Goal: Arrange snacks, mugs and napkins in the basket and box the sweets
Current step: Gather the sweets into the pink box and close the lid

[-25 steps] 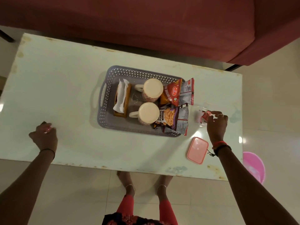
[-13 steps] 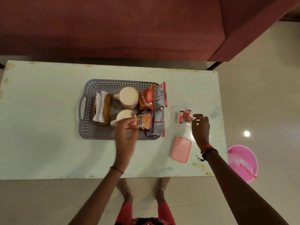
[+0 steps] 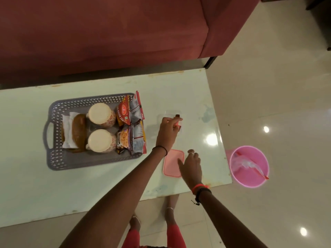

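Nearest, the right hand (image 3: pixel 190 164) lies loosely spread, thumb over the pink lid (image 3: pixel 171 163); whether it presses down I cannot tell. Just beyond it, the left hand (image 3: pixel 167 130) pinches a red-wrapped sweet (image 3: pixel 177 124) over the clear box (image 3: pixel 162 117). Nothing steadies that light box, so a careless drop could shove it or bounce the sweet onto the tabletop (image 3: pixel 193 97). Lidding early might trap a wrapper. Left of that hand, the basket (image 3: pixel 75 161) looks packed.

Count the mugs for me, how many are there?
2. The far mug sits in the middle of the grey basket, the near mug right beside it, closer to the camera. No others appear hidden.
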A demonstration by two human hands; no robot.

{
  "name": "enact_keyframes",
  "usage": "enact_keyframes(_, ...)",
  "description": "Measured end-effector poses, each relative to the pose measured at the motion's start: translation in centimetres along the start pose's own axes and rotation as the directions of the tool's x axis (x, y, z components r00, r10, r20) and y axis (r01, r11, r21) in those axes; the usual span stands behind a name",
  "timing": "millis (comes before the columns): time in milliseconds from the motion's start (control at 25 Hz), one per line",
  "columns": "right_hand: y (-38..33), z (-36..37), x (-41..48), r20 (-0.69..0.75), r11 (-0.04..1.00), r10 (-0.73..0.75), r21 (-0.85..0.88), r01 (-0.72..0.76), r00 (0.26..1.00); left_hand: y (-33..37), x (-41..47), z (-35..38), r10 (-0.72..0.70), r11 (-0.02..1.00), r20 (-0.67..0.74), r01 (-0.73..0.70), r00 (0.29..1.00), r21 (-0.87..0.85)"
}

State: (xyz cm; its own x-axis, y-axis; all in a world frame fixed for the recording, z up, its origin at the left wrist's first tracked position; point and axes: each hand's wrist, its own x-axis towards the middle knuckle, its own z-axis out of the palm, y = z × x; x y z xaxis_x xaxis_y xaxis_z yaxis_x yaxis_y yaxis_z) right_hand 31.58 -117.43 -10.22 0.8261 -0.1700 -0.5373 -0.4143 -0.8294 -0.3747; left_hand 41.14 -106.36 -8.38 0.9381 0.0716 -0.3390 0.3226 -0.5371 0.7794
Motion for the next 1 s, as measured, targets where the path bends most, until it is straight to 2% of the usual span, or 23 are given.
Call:
enact_keyframes(160,-0.5,1.8,-0.7,0.123,0.981,-0.027,-0.188,0.05,0.992,-0.1,1.1,0.7,-0.04,0.999,-0.03,0.041,0.999,0.025)
enact_keyframes(280,-0.8,2.6,-0.9,0.102,0.946,-0.064,-0.311,0.093,0.993,-0.4,1.2,0.6,-0.056,0.998,-0.06,0.056,0.997,0.008)
enact_keyframes(400,-0.9,2.6,-0.6,0.088,0.939,-0.073,-0.329,0.098,0.993,-0.7,1.1,0.4,-0.068,0.998,-0.126,0.07,0.99,0.007)
enact_keyframes(520,-1.0,2.5,-0.2,0.075,0.961,-0.042,-0.268,0.061,0.996,-1.3,1.1,0.5,-0.184,0.983,-0.177,0.186,0.967,-0.007)
enact_keyframes(640,-0.7,2.4,0.3,0.096,0.98,0.053,-0.196,-0.034,0.994,-2.1,1.4,0.6,-0.307,0.952,-0.101,0.307,0.946,-0.009)
enact_keyframes(760,-0.3,2.2,0.6,0.105,0.989,0.072,-0.135,-0.057,0.992,-2.5,1.3,0.5,-0.333,0.942,-0.077,0.334,0.94,0.01)
enact_keyframes(880,0.0,1.0,0.9,0.166,0.987,0.101,0.105,-0.119,0.981,-2.6,1.3,0.3,-0.35,0.937,-0.078,0.349,0.934,-0.022)
enact_keyframes(1000,0.6,-1.5,1.8,0.212,0.9,0.19,0.352,-0.256,0.959,-2.6,1.1,0.1,-0.368,0.929,-0.043,0.365,0.929,-0.062)
